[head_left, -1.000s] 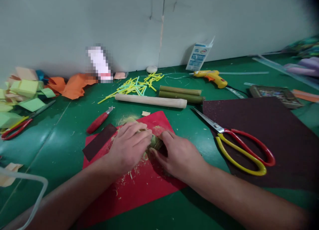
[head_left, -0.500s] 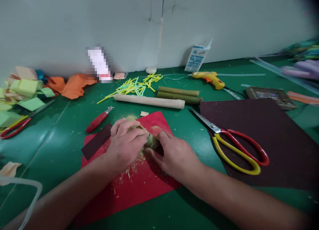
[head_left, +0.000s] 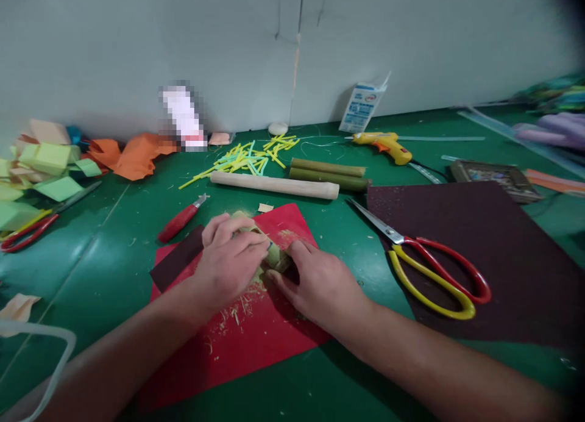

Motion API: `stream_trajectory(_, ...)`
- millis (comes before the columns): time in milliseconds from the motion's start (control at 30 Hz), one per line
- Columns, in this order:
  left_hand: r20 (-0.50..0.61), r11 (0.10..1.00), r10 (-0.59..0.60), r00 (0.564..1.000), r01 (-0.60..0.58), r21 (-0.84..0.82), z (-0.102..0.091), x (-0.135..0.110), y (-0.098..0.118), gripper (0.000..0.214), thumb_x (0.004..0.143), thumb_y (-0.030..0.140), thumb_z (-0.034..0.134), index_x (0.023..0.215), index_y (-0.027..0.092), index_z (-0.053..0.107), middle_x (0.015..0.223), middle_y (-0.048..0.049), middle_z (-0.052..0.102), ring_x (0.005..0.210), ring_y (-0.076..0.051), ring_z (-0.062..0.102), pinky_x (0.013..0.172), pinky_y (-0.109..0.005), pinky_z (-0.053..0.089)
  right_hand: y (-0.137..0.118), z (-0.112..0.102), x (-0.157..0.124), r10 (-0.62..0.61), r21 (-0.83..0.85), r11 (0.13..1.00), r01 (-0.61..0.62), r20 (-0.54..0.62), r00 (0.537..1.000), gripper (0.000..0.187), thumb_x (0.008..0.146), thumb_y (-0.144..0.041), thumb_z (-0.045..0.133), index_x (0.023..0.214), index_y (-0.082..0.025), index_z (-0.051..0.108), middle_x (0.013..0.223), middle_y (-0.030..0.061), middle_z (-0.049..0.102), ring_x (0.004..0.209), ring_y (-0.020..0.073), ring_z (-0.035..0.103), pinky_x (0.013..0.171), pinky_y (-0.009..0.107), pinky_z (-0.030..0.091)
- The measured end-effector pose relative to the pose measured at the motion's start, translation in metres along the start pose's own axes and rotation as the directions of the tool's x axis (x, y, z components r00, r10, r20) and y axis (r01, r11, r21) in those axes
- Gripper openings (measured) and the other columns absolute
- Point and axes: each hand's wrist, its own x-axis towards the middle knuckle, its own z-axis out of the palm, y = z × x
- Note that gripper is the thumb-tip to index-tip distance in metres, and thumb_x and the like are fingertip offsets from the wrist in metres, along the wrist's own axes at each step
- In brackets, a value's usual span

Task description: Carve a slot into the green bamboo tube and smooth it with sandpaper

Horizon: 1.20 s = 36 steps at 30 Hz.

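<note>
At left, the red-handled cutter [head_left: 179,223] lies on the tabletop [head_left: 105,257] just beyond the dark strip [head_left: 177,260], presumably set within reach without crowding the work. Over the red sheet [head_left: 247,361], which seems to serve as a mat catching shavings [head_left: 235,314], the left hand's grip [head_left: 228,260] is closed over the short green bamboo-like piece [head_left: 276,258] while the right hand's grip [head_left: 322,282] pinches its right end, probably to steady it from both sides. Farther right, the large scissors [head_left: 397,236] rest partly on the dark sheet [head_left: 503,245], handles on the near side, likely for easy pickup.
</note>
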Motion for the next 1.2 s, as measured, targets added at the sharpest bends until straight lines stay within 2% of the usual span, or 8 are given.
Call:
stream_trajectory(100, 0.035, 0.998, 0.051, 0.998, -0.05, -0.035, -0.0007, 0.0009, -0.0012, 0.015, 0.091, 0.019, 0.048, 0.095, 0.024, 0.062, 0.099, 0.0034, 0.067, 0.109, -0.022, 0.049, 0.102, -0.044, 0.028, -0.0004, -0.0005, 0.0, -0.013, 0.018, 1.0, 0.013, 0.006, 1.0, 0.02, 0.083, -0.037, 0.051, 0.086, -0.018, 0.049, 0.079, 0.0045, 0.061, 0.064, 0.0171, 0.057, 0.051, 0.027, 0.025)
stream_trajectory(233, 0.034, 1.0, 0.015, 0.999, -0.014, -0.028, -0.002, 0.0002, -0.0007, 0.017, 0.091, 0.019, 0.048, 0.096, 0.025, 0.063, 0.098, 0.004, 0.068, 0.108, -0.022, 0.05, 0.1, -0.045, 0.028, 0.0007, -0.0004, -0.0007, -0.012, 0.01, 1.0, 0.012, -0.015, 1.0, 0.023, 0.083, -0.041, 0.05, 0.084, -0.018, 0.048, 0.074, 0.0034, 0.06, 0.063, 0.0169, 0.056, 0.05, 0.027, 0.024)
stream_trajectory(367, 0.079, 0.997, 0.054, 0.995, -0.049, -0.062, -0.0035, -0.0019, 0.0, 0.019, 0.092, 0.019, 0.046, 0.097, 0.024, 0.063, 0.103, 0.0015, 0.067, 0.109, -0.022, 0.05, 0.097, -0.043, 0.034, 0.0029, 0.0005, -0.0009, -0.028, 0.026, 0.999, 0.029, -0.031, 0.999, 0.021, 0.084, -0.039, 0.048, 0.084, -0.018, 0.048, 0.076, 0.0034, 0.059, 0.061, 0.0155, 0.055, 0.05, 0.027, 0.025)
stream_trajectory(500, 0.02, 1.0, 0.024, 1.0, -0.024, -0.004, -0.0045, -0.0011, -0.0031, 0.016, 0.09, 0.02, 0.05, 0.094, 0.024, 0.065, 0.096, 0.0023, 0.068, 0.107, -0.022, 0.05, 0.099, -0.044, 0.03, 0.004, 0.0016, -0.0005, -0.02, 0.008, 1.0, 0.021, -0.036, 0.999, 0.025, 0.085, -0.044, 0.048, 0.083, -0.019, 0.048, 0.073, 0.0025, 0.058, 0.062, 0.0162, 0.054, 0.05, 0.027, 0.024)
stream_trajectory(633, 0.062, 0.997, 0.067, 0.996, -0.064, -0.052, -0.0041, 0.0004, -0.003, 0.018, 0.091, 0.021, 0.047, 0.097, 0.023, 0.064, 0.1, 0.001, 0.068, 0.108, -0.022, 0.05, 0.097, -0.042, 0.032, 0.0039, 0.0018, 0.0001, -0.018, 0.02, 1.0, 0.018, -0.021, 1.0, 0.023, 0.084, -0.041, 0.049, 0.083, -0.018, 0.048, 0.076, 0.0029, 0.059, 0.061, 0.0155, 0.054, 0.05, 0.027, 0.024)
stream_trajectory(767, 0.035, 0.999, 0.053, 0.998, -0.053, -0.011, -0.0038, -0.0001, -0.0027, 0.018, 0.091, 0.022, 0.048, 0.095, 0.024, 0.065, 0.097, 0.0012, 0.068, 0.107, -0.023, 0.051, 0.098, -0.044, 0.031, 0.0034, 0.0008, 0.0012, -0.01, 0.01, 1.0, 0.01, -0.022, 1.0, 0.024, 0.084, -0.042, 0.049, 0.083, -0.019, 0.048, 0.073, 0.0025, 0.059, 0.062, 0.0162, 0.055, 0.051, 0.027, 0.024)
stream_trajectory(867, 0.053, 0.998, 0.07, 0.996, -0.07, -0.009, -0.0031, -0.0013, -0.0035, 0.018, 0.091, 0.022, 0.048, 0.097, 0.024, 0.064, 0.101, 0.0011, 0.068, 0.107, -0.023, 0.051, 0.096, -0.043, 0.035, 0.0034, -0.001, 0.0019, -0.007, 0.017, 1.0, 0.008, -0.018, 1.0, 0.023, 0.083, -0.041, 0.051, 0.084, -0.018, 0.049, 0.075, 0.0031, 0.06, 0.062, 0.0163, 0.055, 0.05, 0.027, 0.024)
stream_trajectory(1200, 0.006, 0.998, 0.068, 0.998, -0.068, 0.001, -0.0061, 0.0028, -0.0008, 0.016, 0.09, 0.023, 0.05, 0.092, 0.023, 0.066, 0.091, 0.0001, 0.066, 0.103, -0.021, 0.05, 0.091, -0.038, 0.036, 0.0044, -0.0011, 0.0012, -0.008, 0.017, 1.0, 0.008, -0.019, 1.0, 0.024, 0.083, -0.043, 0.05, 0.082, -0.019, 0.048, 0.075, 0.0028, 0.06, 0.063, 0.0159, 0.055, 0.051, 0.027, 0.026)
